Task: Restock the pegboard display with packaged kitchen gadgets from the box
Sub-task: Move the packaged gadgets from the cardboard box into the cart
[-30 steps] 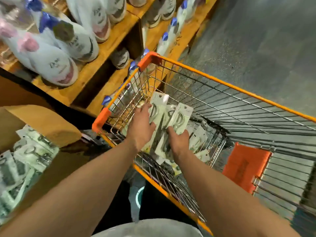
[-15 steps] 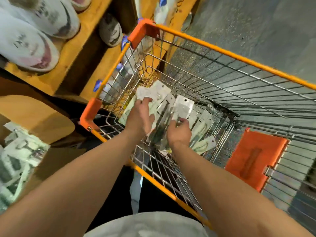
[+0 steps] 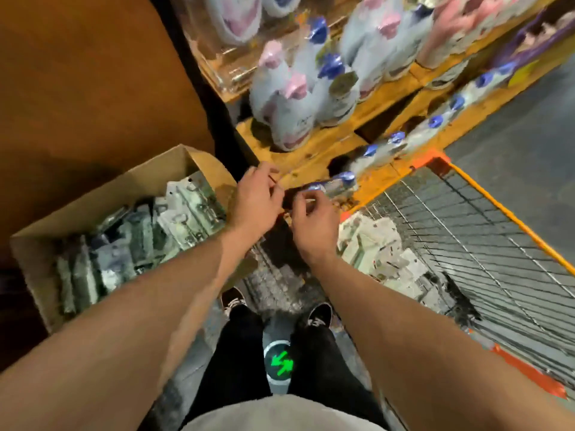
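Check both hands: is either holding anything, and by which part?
Cannot tell. The left hand and right hand are curled, close together, between box and cart. Nothing shows plainly in either; blur hides whether they pinch something thin.

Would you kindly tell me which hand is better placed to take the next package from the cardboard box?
Probably the left hand: it hovers right beside the cardboard box, close to the packages inside. The right hand sits farther over, next to the cart.
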`<state>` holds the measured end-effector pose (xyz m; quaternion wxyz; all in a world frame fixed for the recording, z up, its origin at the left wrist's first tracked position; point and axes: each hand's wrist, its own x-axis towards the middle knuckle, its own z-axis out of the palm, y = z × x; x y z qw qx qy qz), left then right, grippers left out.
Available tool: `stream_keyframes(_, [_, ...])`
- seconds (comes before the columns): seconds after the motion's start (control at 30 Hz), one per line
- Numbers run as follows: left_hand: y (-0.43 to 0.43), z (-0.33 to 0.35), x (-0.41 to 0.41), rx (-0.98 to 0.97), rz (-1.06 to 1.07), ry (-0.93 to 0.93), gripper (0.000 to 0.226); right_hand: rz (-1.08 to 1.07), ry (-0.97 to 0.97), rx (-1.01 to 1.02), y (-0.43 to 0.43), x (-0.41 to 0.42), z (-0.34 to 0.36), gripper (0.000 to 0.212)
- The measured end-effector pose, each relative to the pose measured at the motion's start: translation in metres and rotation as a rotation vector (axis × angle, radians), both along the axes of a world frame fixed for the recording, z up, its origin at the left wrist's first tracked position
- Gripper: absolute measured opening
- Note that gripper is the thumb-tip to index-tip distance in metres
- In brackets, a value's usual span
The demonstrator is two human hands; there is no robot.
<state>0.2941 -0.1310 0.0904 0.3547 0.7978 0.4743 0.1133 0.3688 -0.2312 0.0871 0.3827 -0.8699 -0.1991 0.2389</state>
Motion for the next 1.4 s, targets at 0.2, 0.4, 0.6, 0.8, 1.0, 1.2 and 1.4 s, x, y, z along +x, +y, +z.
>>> stream_keyframes(0.2, [0.049,-0.046,-0.157,-0.121,0.311,0.137,0.025,0.362,0.012,-0.123,0.088,-0.112,-0.034,0.023])
stream_keyframes(0.4, [0.061,-0.121,-0.272,-0.265,0.458,0.282,0.031,0.628,-0.006,-0.388,0.145,-0.187,-0.102,0.033])
stream_keyframes(0.6, [0.080,-0.154,-0.305,-0.241,0.423,0.384,0.046,0.696,-0.008,-0.683,0.170,-0.185,-0.146,0.074])
stream_keyframes(0.8, [0.103,-0.167,-0.305,-0.247,0.386,0.372,0.053,0.474,-0.150,-0.620,0.178,-0.190,-0.174,0.058])
stream_keyframes(1.0, [0.111,-0.176,-0.305,-0.264,0.433,0.393,0.053,0.453,-0.068,-0.468,0.163,-0.186,-0.168,0.067])
stream_keyframes(1.2, [0.113,-0.181,-0.307,-0.241,0.423,0.403,0.055,0.594,0.151,-0.499,0.145,-0.201,-0.169,0.075])
stream_keyframes(1.4, [0.113,-0.186,-0.306,-0.205,0.469,0.373,0.045,0.426,0.185,-0.490,0.150,-0.209,-0.178,0.059])
